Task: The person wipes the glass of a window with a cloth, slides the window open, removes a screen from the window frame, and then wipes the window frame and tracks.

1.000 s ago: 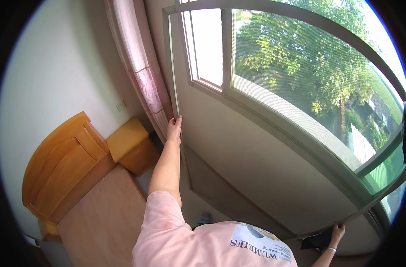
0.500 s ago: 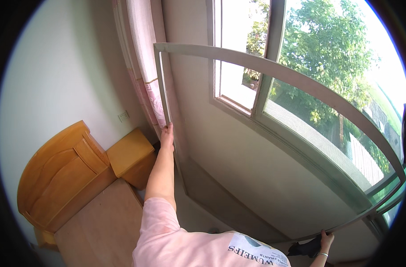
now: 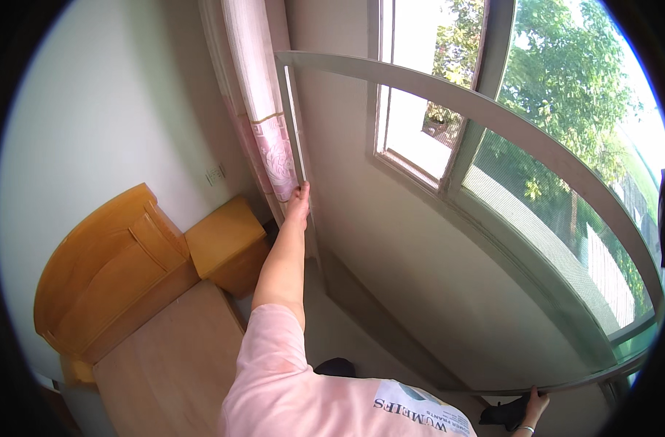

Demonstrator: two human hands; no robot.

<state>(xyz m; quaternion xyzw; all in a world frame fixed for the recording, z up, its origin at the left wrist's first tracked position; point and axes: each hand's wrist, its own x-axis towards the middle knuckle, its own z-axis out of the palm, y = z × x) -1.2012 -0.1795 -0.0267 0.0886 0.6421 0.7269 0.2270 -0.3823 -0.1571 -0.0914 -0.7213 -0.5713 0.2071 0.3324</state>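
A large window screen (image 3: 420, 81) with a thin grey frame stands tilted in front of me, its see-through panel facing the wall and window. My left hand (image 3: 297, 207) is closed around the frame's left upright, arm stretched forward, beside the pink patterned curtain (image 3: 274, 149). Low at the right, my right hand (image 3: 536, 406) grips the frame's bottom rail, fingers partly hidden. Next to that hand is a black thing (image 3: 501, 415) that I cannot make out. The screen's far right corner runs into the dark rim of the view.
Behind the screen, a window (image 3: 456, 164) with grey frames looks onto trees. To the left stand a wooden headboard (image 3: 106, 262), a bare bed board (image 3: 165, 357) and a small wooden nightstand (image 3: 227, 233) against the wall. A dark rounded shape (image 3: 336, 366) lies on the floor by my body.
The view has shifted, so the room, the screen's left side and my left hand appear farther right. Both hands keep their hold on the frame.
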